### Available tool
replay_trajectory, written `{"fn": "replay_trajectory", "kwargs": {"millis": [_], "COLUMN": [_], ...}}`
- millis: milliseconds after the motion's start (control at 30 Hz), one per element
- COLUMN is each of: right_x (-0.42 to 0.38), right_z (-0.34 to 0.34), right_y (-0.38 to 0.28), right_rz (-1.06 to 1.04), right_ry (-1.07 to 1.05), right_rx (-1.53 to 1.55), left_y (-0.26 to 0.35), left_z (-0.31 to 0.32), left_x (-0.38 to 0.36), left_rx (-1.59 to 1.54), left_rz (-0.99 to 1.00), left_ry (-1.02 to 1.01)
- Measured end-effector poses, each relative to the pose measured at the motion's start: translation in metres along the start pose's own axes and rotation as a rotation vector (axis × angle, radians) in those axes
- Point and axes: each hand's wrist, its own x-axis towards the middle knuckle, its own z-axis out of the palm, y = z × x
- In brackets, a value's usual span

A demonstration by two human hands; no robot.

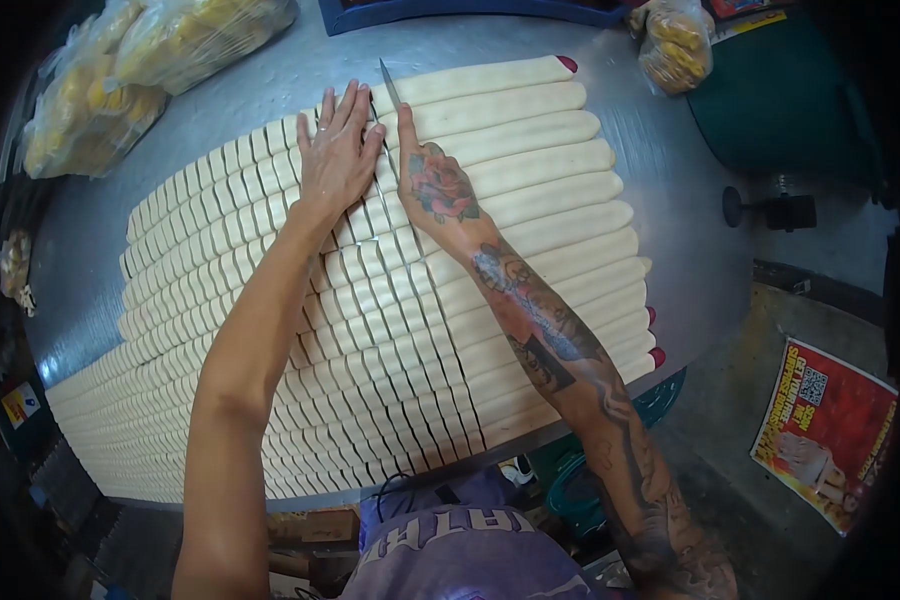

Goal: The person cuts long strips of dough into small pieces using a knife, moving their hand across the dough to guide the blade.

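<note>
1 knife [389, 83] in right hand [438, 188], left hand [338, 155] on dough [530, 168], table margin [692, 250] alongside

Knife [389, 84]: its handle is hidden in the right hand [438, 185].
Dough rolls [515, 130]: the left hand [338, 155] and both arms [235, 380] cover some bits.
Blue tray [470, 21]: the top of the picture cuts it off.
Far left bags [205, 40]: cloudy plastic blurs the yellow stuff inside.
Poster [832, 430]: its smallest words are too tiny to read.
Shirt [450, 565]: the bottom of the picture cuts it off.
</note>
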Motion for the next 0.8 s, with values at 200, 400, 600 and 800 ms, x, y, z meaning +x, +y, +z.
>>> {"fn": "replay_trajectory", "kwargs": {"millis": [200,400,600,800], "right_x": [0.026,0.075,-0.031,-0.126], "right_z": [0.006,0.024,0.027,0.046], "right_y": [0.003,0.013,-0.002,-0.008], "right_rz": [0.025,0.077,0.067,0.109], "right_ry": [0.023,0.133,0.133,0.021], "right_rx": [0.041,0.199,0.162,0.259], "left_y": [-0.003,-0.002,-0.001,0.038], "left_z": [0.005,0.008,0.008,-0.027], "left_x": [0.005,0.003,0.001,-0.048], "left_rx": [0.034,0.076,0.058,-0.038], "left_rz": [0.076,0.059,0.033,-0.038], "left_ry": [-0.024,-0.006,0.011,-0.027]}}
